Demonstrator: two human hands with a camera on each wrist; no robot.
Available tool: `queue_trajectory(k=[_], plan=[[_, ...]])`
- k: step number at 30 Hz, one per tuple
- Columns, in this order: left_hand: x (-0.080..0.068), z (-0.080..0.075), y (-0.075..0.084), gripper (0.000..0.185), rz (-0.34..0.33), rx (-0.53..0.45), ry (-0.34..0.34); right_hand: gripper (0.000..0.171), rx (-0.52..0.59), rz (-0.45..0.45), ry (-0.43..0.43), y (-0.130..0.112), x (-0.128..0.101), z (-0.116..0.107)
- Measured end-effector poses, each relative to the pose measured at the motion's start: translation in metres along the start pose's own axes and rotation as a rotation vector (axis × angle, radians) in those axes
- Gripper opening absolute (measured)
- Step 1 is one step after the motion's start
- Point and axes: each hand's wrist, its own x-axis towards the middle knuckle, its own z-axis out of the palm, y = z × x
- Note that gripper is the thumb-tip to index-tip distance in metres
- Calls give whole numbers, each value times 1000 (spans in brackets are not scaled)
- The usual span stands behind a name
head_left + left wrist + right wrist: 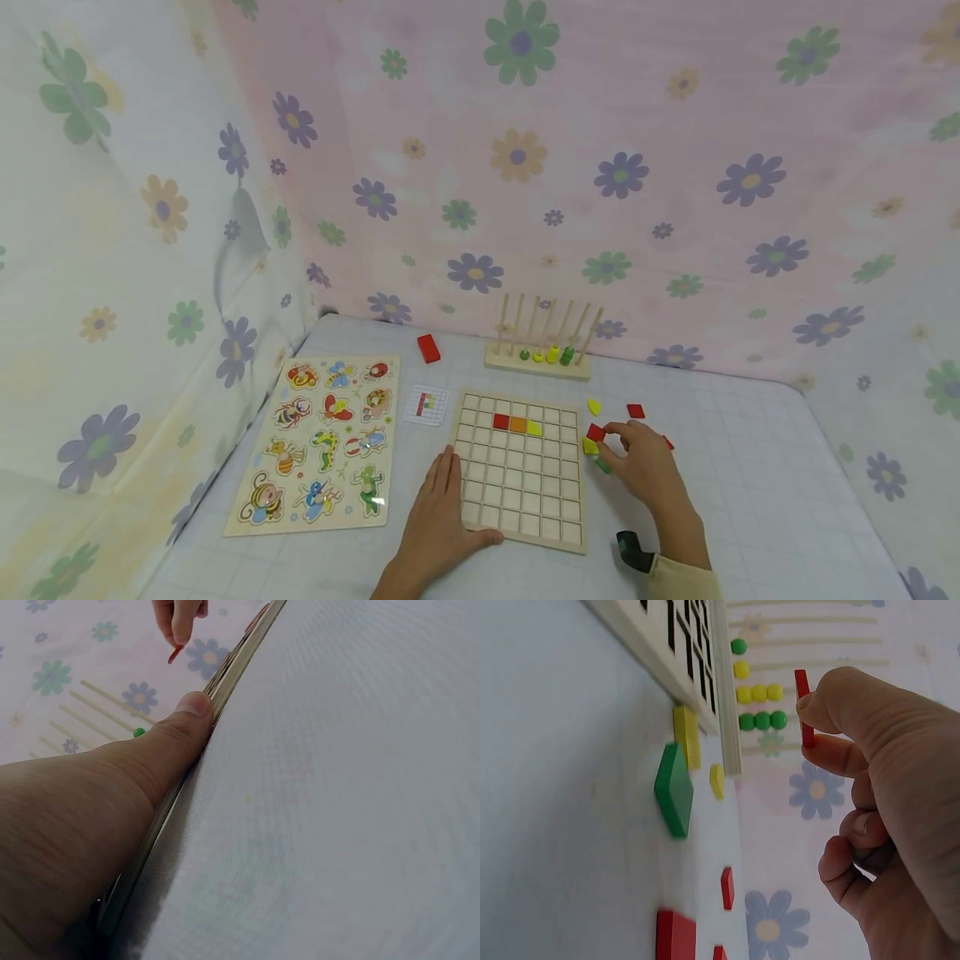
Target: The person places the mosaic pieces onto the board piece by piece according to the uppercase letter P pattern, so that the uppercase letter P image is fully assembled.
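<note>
A wooden grid board (517,492) lies on the table with a red (501,422), an orange (517,424) and a yellow tile (534,428) in its second row. My left hand (447,500) rests flat on the board's left edge, and its thumb (180,727) presses against the board's rim (240,660). My right hand (609,439) is just right of the board. It pinches a red square tile (804,705) between thumb and forefinger, lifted off the table. Loose yellow (686,735), green (673,789) and red tiles (727,887) lie below that hand.
An animal peg puzzle (322,442) lies left of the board, with a small pattern card (425,406) between them. A wooden peg rack with green and yellow beads (542,346) and a red block (428,347) stand at the back. Flowered cloth walls close in behind and left.
</note>
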Motion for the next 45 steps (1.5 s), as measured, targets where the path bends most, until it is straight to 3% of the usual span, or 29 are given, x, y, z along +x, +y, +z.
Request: queue_trajectory(k=[8,21,29,36,45], plan=[[1,0,-1,140,3,19,13,23,43,-111,13,-30,10,8],[-1,0,0,139,19,27,29,21,92,-237,-35,-73,17,30],[-1,-1,0,137,24,37,36,20,89,-336,-21,-86,19,40],[-1,-1,1,136,21,23,22,23,65,-316,-77,-97,19,46],[-1,-1,1,136,33,33,30,18,37,-378,-60,-98,25,56]])
